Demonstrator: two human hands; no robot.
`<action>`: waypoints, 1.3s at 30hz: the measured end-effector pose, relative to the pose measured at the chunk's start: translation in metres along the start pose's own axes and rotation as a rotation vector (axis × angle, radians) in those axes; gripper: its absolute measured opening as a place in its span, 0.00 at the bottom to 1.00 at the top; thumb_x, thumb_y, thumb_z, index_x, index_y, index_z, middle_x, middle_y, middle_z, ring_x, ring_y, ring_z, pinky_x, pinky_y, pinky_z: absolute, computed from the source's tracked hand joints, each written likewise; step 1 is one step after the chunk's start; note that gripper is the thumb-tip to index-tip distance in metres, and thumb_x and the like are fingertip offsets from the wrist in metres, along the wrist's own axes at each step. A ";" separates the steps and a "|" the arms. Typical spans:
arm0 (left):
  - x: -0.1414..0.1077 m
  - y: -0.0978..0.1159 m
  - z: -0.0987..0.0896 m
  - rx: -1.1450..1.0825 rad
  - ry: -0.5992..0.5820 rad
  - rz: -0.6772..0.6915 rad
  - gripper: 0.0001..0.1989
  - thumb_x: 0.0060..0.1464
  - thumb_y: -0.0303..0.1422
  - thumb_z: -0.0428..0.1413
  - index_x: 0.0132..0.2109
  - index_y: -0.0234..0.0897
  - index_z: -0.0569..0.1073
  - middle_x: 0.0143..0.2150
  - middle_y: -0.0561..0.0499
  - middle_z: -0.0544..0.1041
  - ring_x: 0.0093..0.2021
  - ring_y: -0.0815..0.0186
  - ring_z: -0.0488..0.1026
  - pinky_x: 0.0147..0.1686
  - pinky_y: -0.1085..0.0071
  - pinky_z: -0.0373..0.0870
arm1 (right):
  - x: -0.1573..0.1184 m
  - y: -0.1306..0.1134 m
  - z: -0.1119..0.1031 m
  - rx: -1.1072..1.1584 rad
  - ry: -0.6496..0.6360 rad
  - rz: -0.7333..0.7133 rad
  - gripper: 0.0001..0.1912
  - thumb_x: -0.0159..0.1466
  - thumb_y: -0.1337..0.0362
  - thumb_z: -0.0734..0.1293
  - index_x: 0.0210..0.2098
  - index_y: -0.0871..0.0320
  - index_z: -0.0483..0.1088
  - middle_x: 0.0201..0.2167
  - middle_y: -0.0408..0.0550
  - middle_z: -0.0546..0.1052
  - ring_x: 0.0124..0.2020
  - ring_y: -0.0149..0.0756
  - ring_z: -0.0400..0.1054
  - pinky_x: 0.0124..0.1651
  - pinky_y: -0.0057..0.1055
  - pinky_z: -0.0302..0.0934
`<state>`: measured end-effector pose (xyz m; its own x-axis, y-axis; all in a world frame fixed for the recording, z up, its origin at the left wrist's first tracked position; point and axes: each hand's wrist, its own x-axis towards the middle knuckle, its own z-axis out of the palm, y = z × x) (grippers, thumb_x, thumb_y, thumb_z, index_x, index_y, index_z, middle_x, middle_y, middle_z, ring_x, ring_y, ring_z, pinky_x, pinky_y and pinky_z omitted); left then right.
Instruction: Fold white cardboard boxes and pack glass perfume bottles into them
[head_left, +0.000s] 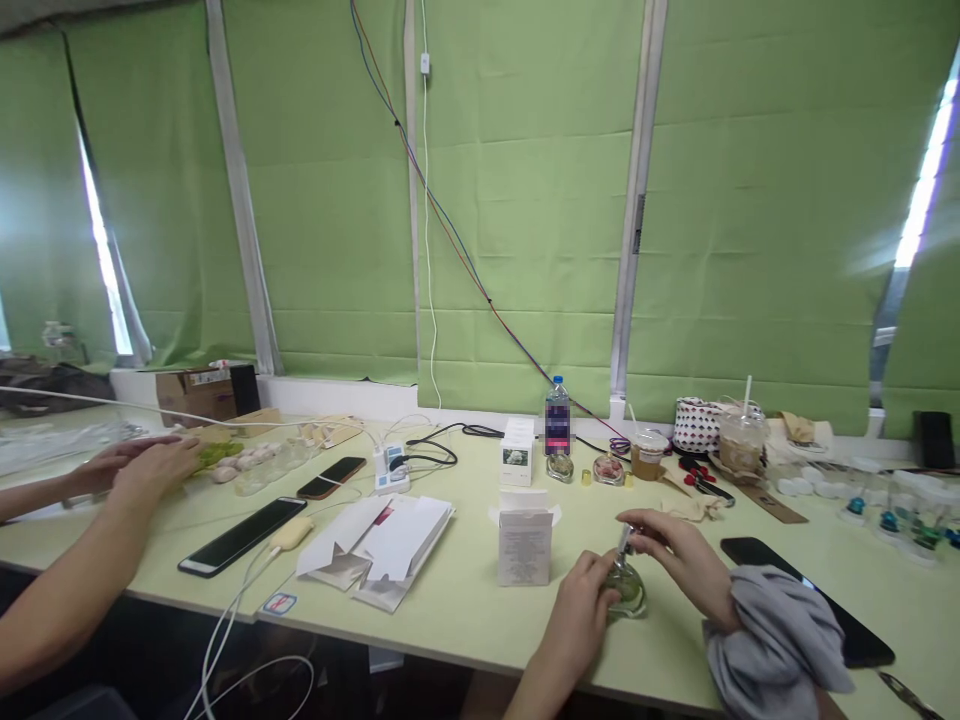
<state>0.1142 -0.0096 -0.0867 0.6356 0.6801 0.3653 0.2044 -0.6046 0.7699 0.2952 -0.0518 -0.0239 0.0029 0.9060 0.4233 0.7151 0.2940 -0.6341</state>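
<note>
My left hand (581,600) holds a small round glass perfume bottle (628,590) of greenish liquid just above the pale green table (465,600). My right hand (679,555), in a grey sleeve, pinches the bottle's silver spray top (624,540) from above. An open white carton (525,540) stands upright just left of my hands.
Another person's hands (150,465) rest at the far left by pale lumps. Two phones (241,535), a cable, folded papers (382,540), a power strip, a water bottle (557,418), another white box, small perfume bottles, drink cups and a dark phone (802,595) lie about.
</note>
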 end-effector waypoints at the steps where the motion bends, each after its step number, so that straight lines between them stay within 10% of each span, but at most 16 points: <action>1: 0.000 0.000 0.000 0.004 0.001 0.000 0.27 0.52 0.23 0.47 0.59 0.43 0.66 0.46 0.47 0.70 0.48 0.61 0.68 0.50 0.67 0.63 | 0.003 -0.003 0.002 -0.010 -0.024 -0.002 0.15 0.60 0.59 0.60 0.43 0.55 0.72 0.37 0.49 0.79 0.36 0.39 0.73 0.41 0.33 0.66; 30: -0.002 0.000 0.001 -0.045 0.011 -0.016 0.28 0.49 0.21 0.48 0.58 0.39 0.66 0.49 0.46 0.71 0.50 0.60 0.67 0.53 0.66 0.61 | 0.008 -0.020 0.019 -0.513 -0.245 0.106 0.12 0.52 0.74 0.59 0.28 0.53 0.70 0.28 0.43 0.78 0.31 0.36 0.71 0.31 0.28 0.54; 39: 0.000 -0.007 0.002 -0.041 -0.001 -0.010 0.29 0.47 0.20 0.49 0.58 0.39 0.65 0.50 0.46 0.71 0.51 0.60 0.66 0.54 0.64 0.61 | -0.003 -0.002 0.041 -0.611 -0.008 0.018 0.13 0.59 0.68 0.57 0.30 0.46 0.70 0.30 0.52 0.77 0.30 0.51 0.73 0.26 0.42 0.59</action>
<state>0.1144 -0.0058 -0.0930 0.6345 0.6856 0.3568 0.1806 -0.5803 0.7941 0.2654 -0.0425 -0.0502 0.0158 0.9121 0.4098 0.9866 0.0523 -0.1544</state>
